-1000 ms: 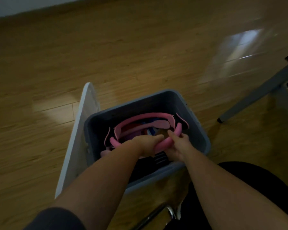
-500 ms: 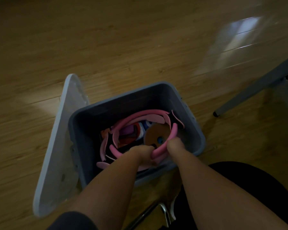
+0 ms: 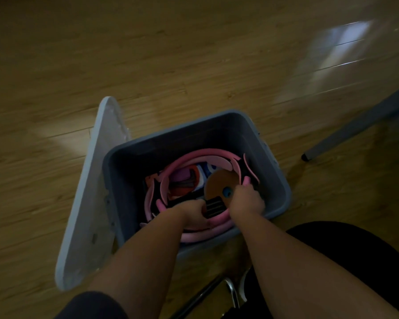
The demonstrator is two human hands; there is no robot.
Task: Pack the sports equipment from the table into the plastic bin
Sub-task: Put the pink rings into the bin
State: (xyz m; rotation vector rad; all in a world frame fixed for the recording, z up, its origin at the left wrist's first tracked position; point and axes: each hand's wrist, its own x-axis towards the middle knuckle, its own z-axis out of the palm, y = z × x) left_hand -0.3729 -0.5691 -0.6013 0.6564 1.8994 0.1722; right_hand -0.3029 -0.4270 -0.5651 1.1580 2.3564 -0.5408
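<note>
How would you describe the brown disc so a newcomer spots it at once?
Find the grey bin on the wooden floor, white lid leaning at its left. Inside is a pink ring, and the brown disc sits within its right half, beside the right hand. It is the only flat, tan circle, with a small blue spot.

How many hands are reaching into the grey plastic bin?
2. The left hand is inside the grey bin at its near left, and the right hand is at its near right. Both appear to grip the pink ring. No other hand shows.
</note>
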